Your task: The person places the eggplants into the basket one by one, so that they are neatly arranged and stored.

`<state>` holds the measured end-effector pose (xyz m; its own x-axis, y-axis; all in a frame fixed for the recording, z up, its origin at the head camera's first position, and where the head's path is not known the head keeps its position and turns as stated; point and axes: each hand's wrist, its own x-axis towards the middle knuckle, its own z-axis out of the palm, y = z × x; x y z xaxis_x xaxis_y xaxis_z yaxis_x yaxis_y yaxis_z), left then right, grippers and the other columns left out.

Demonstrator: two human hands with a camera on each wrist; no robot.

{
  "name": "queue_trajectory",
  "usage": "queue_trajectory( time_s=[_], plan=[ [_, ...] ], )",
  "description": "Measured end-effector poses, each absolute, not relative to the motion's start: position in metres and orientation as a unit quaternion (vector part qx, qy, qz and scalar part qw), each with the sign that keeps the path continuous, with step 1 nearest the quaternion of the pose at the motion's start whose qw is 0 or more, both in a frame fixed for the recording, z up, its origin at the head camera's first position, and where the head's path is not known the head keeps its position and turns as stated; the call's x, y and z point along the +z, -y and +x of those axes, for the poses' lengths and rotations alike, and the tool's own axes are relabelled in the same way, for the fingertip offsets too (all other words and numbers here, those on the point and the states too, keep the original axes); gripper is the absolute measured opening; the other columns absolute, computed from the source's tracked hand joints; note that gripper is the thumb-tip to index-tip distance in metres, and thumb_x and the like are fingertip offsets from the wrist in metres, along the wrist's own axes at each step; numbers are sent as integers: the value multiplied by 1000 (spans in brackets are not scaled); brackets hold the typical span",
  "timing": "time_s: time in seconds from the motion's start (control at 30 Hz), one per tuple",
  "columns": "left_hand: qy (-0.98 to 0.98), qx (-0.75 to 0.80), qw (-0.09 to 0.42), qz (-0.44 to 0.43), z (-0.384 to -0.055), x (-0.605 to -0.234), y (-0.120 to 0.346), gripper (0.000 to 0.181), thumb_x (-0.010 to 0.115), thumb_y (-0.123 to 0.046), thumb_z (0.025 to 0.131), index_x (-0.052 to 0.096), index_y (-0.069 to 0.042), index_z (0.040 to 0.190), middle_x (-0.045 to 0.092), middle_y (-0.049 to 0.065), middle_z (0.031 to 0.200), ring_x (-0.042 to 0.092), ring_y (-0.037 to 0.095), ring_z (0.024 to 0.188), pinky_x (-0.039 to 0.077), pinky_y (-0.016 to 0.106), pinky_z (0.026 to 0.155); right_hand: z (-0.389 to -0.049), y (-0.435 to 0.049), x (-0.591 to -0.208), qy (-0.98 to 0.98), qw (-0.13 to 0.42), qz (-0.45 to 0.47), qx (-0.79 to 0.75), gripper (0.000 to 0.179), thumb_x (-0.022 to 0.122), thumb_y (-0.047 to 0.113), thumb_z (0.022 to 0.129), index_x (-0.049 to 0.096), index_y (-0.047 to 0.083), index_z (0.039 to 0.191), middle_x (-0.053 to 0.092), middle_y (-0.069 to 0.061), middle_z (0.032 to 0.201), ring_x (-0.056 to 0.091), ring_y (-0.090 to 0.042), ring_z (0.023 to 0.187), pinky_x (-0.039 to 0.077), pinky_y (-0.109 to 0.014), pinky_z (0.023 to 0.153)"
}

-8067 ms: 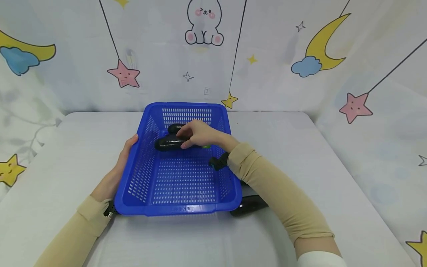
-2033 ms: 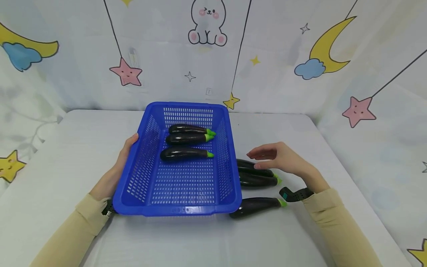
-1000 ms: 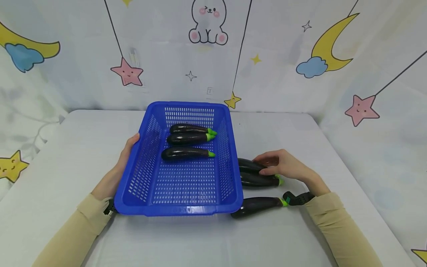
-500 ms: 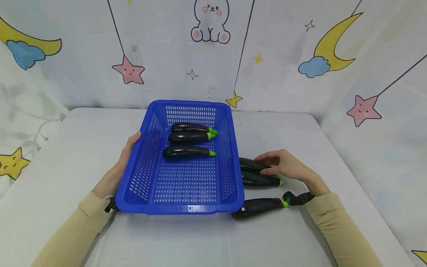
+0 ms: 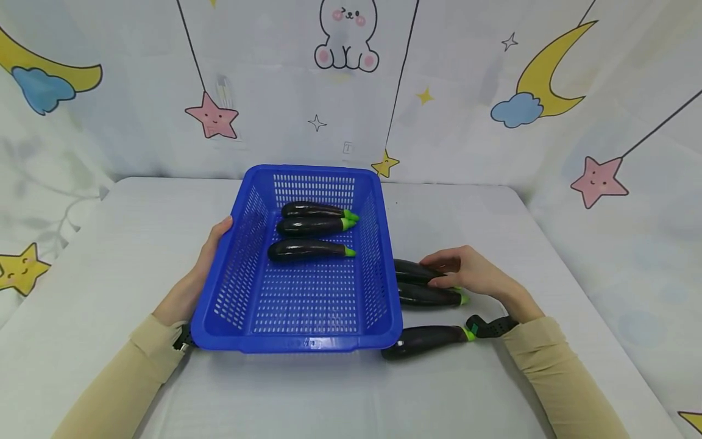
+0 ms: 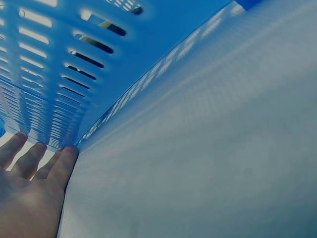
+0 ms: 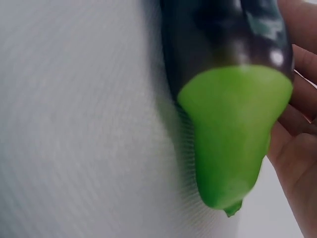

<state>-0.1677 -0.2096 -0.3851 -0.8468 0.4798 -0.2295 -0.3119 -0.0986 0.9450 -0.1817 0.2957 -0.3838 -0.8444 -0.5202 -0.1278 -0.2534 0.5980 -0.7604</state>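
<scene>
Basket: blue, centre of the frame, with three eggplants lying in its upper half.
Left hand: at left side of the basket, fingers straight and touching it.
Right hand: right of centre, pinching the upper loose eggplant.
Other loose eggplants: two, lower, on white table.

A pale backdrop printed with stars and crescent moons rises behind the white table's far edge; it flanks both side edges.
</scene>
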Motion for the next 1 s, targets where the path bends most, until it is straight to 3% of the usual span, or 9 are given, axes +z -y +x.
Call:
queue_trajectory(
  time_s=[0.33,1.0],
  plan=[
    [-625,731,261,78,-166,-384,208,81,17,-72,95,-5,-31,161,17,17,156,38,29,129,43,45,96,-181,-296,-383,-876,166,-215,-398,42,82,23,84,70,12,123,70,-6,121,66,-21,109,52,-25,90],
    [-624,731,267,67,-166,-385,209,82,17,-74,94,-4,-32,161,18,16,157,42,25,127,45,44,95,-178,-300,-371,-887,131,-199,-395,46,81,26,86,68,11,127,68,-9,127,67,-24,111,51,-23,89]
  ],
)
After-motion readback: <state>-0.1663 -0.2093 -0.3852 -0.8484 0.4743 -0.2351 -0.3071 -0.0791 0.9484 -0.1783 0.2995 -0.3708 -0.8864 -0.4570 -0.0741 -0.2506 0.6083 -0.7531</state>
